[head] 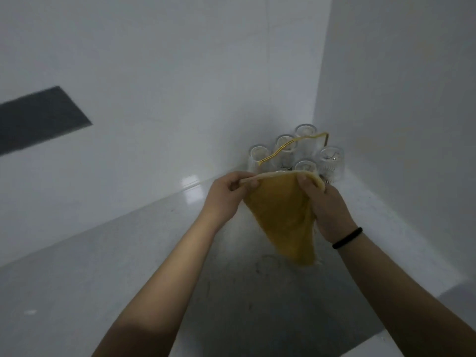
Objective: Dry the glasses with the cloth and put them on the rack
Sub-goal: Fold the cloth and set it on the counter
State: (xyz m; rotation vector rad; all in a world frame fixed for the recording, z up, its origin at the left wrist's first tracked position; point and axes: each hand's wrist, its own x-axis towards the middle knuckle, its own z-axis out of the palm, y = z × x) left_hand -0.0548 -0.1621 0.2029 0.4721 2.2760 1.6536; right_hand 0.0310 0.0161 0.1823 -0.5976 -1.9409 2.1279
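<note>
A yellow cloth (282, 217) hangs in the air in front of me, its top edge stretched between both hands. My left hand (226, 194) pinches the cloth's left corner. My right hand (327, 204) grips the cloth's right side, fingers curled over the edge. Behind the cloth, several clear glasses (331, 161) stand upside down on a rack with a gold wire handle (291, 144), tucked in the corner of the counter. The cloth hides the front of the rack.
The grey counter (154, 253) runs along a white wall (180, 86) to the left and meets another white wall (399, 99) on the right. A dark rectangular patch (38, 117) sits on the left wall. The counter's edge drops off at lower right.
</note>
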